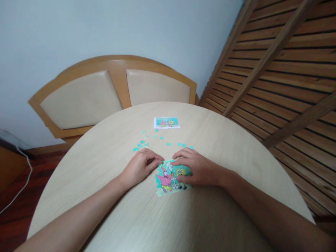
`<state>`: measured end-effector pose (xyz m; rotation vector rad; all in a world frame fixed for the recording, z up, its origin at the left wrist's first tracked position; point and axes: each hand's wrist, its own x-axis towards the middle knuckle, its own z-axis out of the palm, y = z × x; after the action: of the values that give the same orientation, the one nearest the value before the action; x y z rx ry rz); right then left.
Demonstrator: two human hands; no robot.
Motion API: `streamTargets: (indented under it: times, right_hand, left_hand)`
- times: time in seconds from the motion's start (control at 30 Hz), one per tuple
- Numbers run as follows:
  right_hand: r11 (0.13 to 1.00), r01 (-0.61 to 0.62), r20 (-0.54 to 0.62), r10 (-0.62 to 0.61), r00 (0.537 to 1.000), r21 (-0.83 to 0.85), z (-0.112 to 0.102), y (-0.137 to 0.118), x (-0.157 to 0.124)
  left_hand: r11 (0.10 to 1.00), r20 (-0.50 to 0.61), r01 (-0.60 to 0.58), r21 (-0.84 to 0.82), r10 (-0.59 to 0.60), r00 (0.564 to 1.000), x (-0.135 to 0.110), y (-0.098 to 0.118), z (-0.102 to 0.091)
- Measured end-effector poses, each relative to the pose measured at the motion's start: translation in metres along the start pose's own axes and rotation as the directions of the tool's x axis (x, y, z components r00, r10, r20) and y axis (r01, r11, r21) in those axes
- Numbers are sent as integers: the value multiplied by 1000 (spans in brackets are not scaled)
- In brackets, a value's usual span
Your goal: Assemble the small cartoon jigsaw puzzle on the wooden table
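Observation:
A small, partly assembled cartoon jigsaw puzzle [169, 178] lies on the round light-wood table [110, 164]. My left hand [140, 167] rests at its upper left edge, fingers curled and pressed toward the top border. My right hand [195, 168] lies flat over the puzzle's upper right part, fingers stretched along the top edge and thumb by the lower right. The fingertips of both hands nearly meet above the picture. Several loose turquoise pieces [143, 143] are scattered just beyond the hands. A printed reference picture [166, 122] lies farther back.
A curved wooden bench back with two beige padded panels [105, 91] stands behind the table against a pale wall. A slatted wooden wall [283, 70] runs along the right. A white cable [23, 175] hangs over the dark floor at the left.

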<state>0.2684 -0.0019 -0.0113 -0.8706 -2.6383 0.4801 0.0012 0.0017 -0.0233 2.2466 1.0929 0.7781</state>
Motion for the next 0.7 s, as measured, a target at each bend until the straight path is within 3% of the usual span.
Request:
streamTargets:
  times: [0.43,0.7]
  right_hand:
    - [1000,0,-4,0,1000,0,0,0,0]
    - [1000,-5,-4,5,1000,11,0,-1,-1]
  left_hand:
    - [986,35,-109,128,105,994,3,2,-2]
    - [984,41,-96,147,91,995,2,1,-5]
